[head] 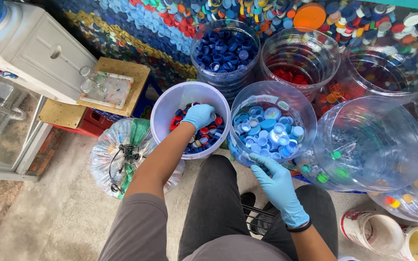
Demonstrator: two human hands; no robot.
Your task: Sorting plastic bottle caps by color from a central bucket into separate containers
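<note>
My left hand (199, 116), in a blue glove, reaches down into a white bucket (168, 104) of mixed red, blue and white bottle caps, with its fingers curled among the caps. My right hand (277, 186), also gloved in blue, rests at the near rim of a clear cut-off jug (303, 104) filled with light blue caps. Its fingers are bent at the rim; whether they hold a cap is hidden.
Clear jugs stand behind: one of dark blue caps (225, 52), one of red caps (291, 75), larger ones at right with green caps (335, 155). A tied plastic bag (122, 150) lies left, a water dispenser (30, 48) far left, two tubs (388, 234) bottom right.
</note>
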